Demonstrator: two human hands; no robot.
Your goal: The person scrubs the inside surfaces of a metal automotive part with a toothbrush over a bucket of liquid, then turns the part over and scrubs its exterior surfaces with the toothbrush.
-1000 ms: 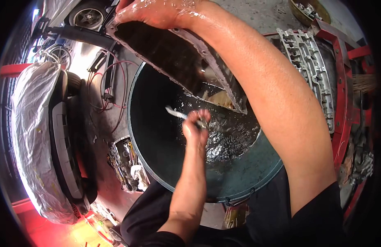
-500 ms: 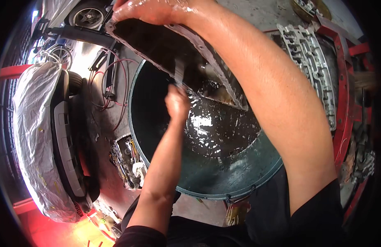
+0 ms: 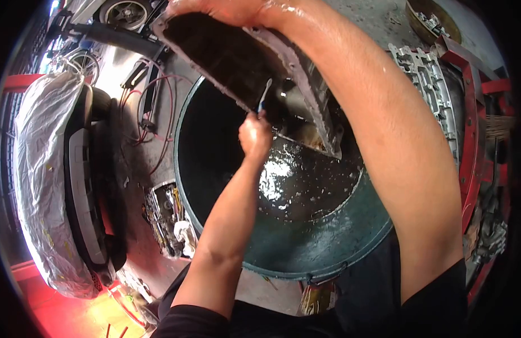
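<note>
My left hand [image 3: 256, 135] is closed around the handle of a toothbrush [image 3: 264, 97], white with some blue. The brush head points up into the hollow of an oil pan [image 3: 297, 73]; whether it touches the metal I cannot tell. My right hand [image 3: 221, 10], wet and partly cut off by the top of the view, grips the pan's upper edge. The pan is tilted, its grey flange towards me and its inside dark. Its lower corner hangs over a big green tub [image 3: 305, 250] that holds dark, shiny liquid [image 3: 305, 180].
A tray of tools [image 3: 167, 219] lies left of the tub, with a red hose [image 3: 153, 160] beyond it. At the right a metal engine part [image 3: 435, 90] rests by a red frame [image 3: 469, 141]. A covered car bumper [image 3: 85, 197] stands far left.
My left hand has moved slightly right and down with the toothbrush, which now shows more sharply. The view has shifted slightly; my right hand still grips the tilted oil pan.
</note>
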